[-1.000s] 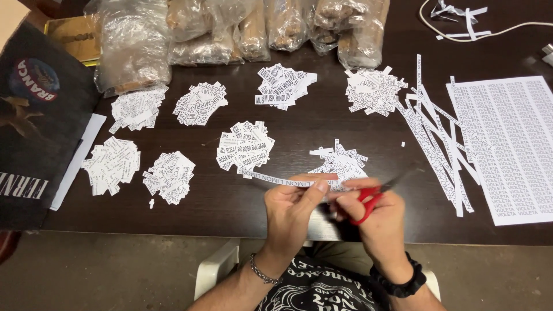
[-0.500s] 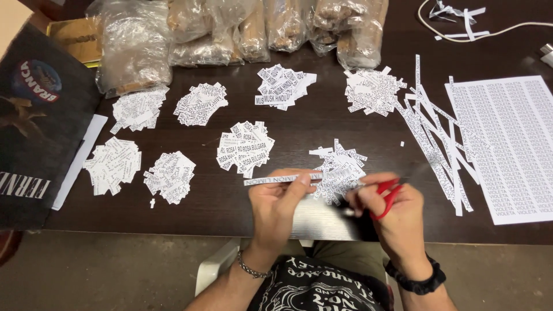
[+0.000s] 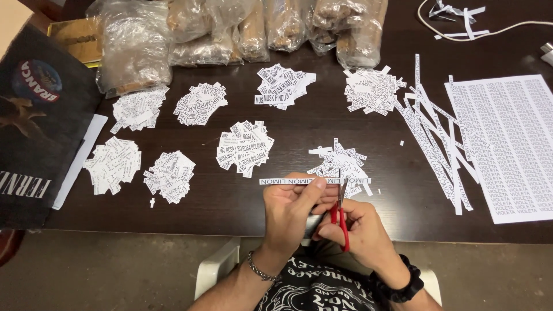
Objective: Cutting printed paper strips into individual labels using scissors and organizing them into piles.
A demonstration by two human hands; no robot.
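1. Currently: printed paper strip (image 3: 288, 181) pinched in left hand (image 3: 291, 212) fingers above table's (image 3: 242, 213) near edge; could slip, skewing the cut.
2. Right hand (image 3: 357, 233) fingers looped through red scissors (image 3: 341, 214); blades near thumb, nick risk.
3. Cut-label pile (image 3: 341, 162) beyond; falling slips may scatter.

Dark brown wooden table (image 3: 230, 207), grey-brown speckled floor (image 3: 115, 270) below, white plastic chair (image 3: 216, 268), even indoor light

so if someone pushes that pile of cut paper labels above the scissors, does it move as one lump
Probably not: the pile of cut labels is loose, thin slips lying fanned, so it would likely scatter. They look very light; a breath might shift them. The paper strip looks floppy.
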